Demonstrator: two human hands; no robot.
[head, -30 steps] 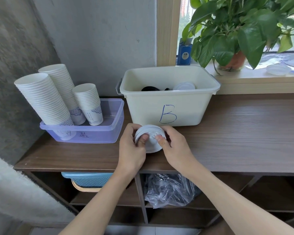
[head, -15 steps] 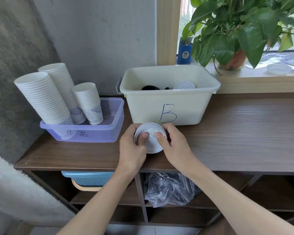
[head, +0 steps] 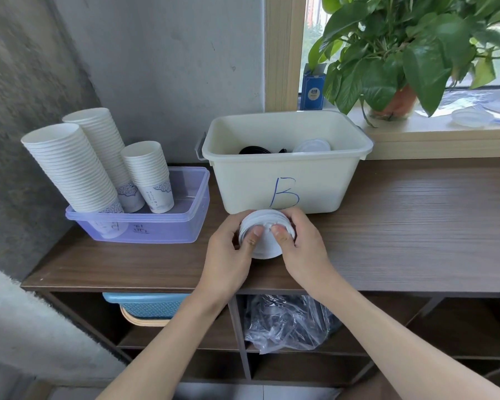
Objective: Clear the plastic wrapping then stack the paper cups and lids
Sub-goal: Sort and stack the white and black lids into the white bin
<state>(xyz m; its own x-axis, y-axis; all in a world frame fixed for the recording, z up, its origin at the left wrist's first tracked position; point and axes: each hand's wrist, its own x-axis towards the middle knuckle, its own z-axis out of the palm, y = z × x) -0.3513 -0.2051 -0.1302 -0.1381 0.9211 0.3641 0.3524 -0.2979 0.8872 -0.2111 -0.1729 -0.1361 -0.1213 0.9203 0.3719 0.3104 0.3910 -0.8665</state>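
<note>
Lid stack [head: 265, 249] barely budged: it was held over the front edge of the wooden shelf top [head: 416, 226], with the cream bin marked B [head: 315, 180] touching or just behind it at 12 o'clock. What changed was the thumbs. The left hand [head: 228, 255] slid its thumb in toward the middle, narrowing the gap to the right hand [head: 303, 249]'s thumb. Both hands had their fingers curled round the stack's rim. Between the thumbs a small pucker showed, likely the plastic wrapping [head: 267, 226] being pinched up, though it was too small to be sure. So the unwrapping looked barely begun. The paper cups [head: 75, 168] stood stacked at 10 o'clock, and a crumpled clear bag [head: 286, 321] lay at 6 o'clock.
</note>
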